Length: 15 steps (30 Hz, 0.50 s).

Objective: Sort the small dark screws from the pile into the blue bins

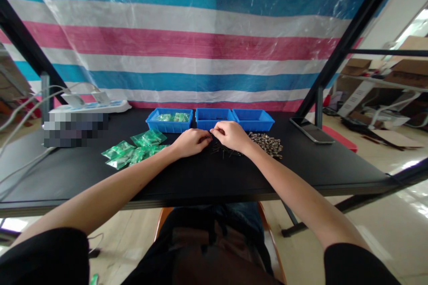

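My left hand (191, 142) rests low over the black table, its fingers curled together at the tips. Close beside it, my right hand (231, 135) makes a pinch with thumb and forefinger. Whatever either hand holds is too small or hidden to make out. Under and beside my right hand lie thin dark pins or screws (228, 151). To their right is a heap of small shiny metal pieces (270, 144). Several green plastic packets (144, 140) lie in a loose pile left of my left hand.
Behind the hands stand three blue trays: the left tray (152, 124) contains green packets, the middle tray (204, 123) some small dark pieces, then the right tray (257, 125). A phone (311, 131) lies at right. A power strip (115, 106) with cables is at left.
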Tool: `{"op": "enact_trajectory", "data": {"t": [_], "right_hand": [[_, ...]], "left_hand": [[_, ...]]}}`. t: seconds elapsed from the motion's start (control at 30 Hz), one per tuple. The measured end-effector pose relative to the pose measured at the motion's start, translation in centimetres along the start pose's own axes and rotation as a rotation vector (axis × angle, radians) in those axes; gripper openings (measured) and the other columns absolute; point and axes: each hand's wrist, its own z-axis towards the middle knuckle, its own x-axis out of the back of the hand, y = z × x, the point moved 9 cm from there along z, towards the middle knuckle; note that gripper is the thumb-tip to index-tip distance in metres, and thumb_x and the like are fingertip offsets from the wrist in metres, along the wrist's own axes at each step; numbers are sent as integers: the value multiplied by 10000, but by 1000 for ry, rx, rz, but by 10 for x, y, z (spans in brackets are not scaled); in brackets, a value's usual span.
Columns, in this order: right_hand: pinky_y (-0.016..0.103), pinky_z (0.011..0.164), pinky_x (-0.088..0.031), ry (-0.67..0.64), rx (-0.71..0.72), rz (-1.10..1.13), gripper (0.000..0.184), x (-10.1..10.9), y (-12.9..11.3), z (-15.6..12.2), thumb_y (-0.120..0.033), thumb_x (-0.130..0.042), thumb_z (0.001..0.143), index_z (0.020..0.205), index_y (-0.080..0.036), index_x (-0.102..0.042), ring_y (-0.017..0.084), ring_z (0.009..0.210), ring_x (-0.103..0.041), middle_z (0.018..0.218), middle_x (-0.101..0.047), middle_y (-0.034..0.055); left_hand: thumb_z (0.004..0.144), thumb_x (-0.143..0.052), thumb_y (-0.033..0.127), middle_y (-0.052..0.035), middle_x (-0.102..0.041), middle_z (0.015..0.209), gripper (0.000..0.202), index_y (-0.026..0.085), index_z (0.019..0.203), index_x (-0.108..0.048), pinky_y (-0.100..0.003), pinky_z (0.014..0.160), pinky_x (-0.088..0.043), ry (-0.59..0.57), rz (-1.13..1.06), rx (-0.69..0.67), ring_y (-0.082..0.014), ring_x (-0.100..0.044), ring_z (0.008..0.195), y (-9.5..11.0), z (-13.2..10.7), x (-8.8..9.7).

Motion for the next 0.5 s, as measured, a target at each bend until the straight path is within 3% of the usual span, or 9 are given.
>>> {"op": "enact_trajectory", "data": {"t": [0.5], "right_hand": [[219, 541, -280, -10, 27, 28, 217, -2, -3, -1, -239, -523, 842, 651, -152, -577, 99, 553, -458, 595, -546, 0]], "left_hand": [[852, -404, 287, -31, -632, 757, 256, 179, 794, -628, -245, 640, -382, -40, 60, -8, -151, -559, 693, -1, -1, -2]]}}
